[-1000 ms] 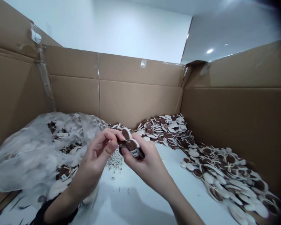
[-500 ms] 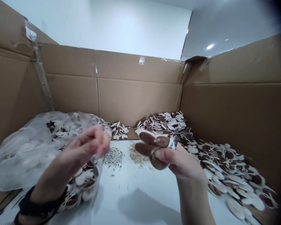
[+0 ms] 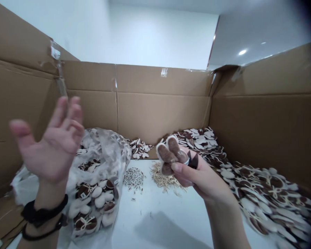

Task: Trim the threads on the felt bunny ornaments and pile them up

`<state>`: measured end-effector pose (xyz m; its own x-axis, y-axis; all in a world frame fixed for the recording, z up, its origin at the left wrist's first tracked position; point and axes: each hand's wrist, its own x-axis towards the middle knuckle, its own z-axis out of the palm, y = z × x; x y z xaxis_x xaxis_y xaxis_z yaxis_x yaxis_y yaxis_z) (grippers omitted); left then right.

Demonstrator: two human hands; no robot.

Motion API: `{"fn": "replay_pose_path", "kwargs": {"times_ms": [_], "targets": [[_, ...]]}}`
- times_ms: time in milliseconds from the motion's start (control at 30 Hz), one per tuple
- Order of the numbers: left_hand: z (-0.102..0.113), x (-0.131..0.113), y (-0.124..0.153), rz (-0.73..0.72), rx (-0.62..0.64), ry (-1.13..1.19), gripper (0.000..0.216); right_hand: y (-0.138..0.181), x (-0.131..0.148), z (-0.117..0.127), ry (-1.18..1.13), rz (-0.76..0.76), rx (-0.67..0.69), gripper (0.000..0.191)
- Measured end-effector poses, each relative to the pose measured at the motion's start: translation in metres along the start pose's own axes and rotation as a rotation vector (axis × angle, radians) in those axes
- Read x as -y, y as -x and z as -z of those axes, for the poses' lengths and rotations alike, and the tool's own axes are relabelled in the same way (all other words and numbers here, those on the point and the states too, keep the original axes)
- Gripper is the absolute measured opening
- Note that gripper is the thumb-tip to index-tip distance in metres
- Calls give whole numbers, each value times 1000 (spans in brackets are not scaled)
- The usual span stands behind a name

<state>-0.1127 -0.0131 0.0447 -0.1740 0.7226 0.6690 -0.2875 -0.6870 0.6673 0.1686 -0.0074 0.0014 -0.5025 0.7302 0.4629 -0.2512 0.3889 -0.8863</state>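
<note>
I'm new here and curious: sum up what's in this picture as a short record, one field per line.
Left hand: left hand raised, palm showing, fingers spread, holding nothing
Left wrist: black bands
Right hand: right hand, its grip closed on a fuzzy piece, brown with pale edges
Left side: clear plastic bag with brown and white pieces inside
Middle: greyish bits and tan bits, in separate heaps on a white table
Right side: large pile of brown and white pieces
Surround: cardboard walls
</note>
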Motion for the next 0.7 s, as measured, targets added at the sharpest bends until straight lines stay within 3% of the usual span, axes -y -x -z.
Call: {"fn": "replay_pose_path", "kwargs": {"times_ms": [133,200,367,500,700], "targets": [[-32,-1,28,588,747,218,63,-1,2,-6,65,20,-229,27],[-41,3,37,727,888,287,65,-3,3,-8,52,38,-332,29],[-44,16,39,812,854,431,66,-6,2,-8,-15,28,-361,31],[-41,21,34,801,860,455,66,-6,-1,-8,26,35,-293,29],[-40,28,36,693,826,211,57,-4,-2,-11,203,69,-210,20]]}}
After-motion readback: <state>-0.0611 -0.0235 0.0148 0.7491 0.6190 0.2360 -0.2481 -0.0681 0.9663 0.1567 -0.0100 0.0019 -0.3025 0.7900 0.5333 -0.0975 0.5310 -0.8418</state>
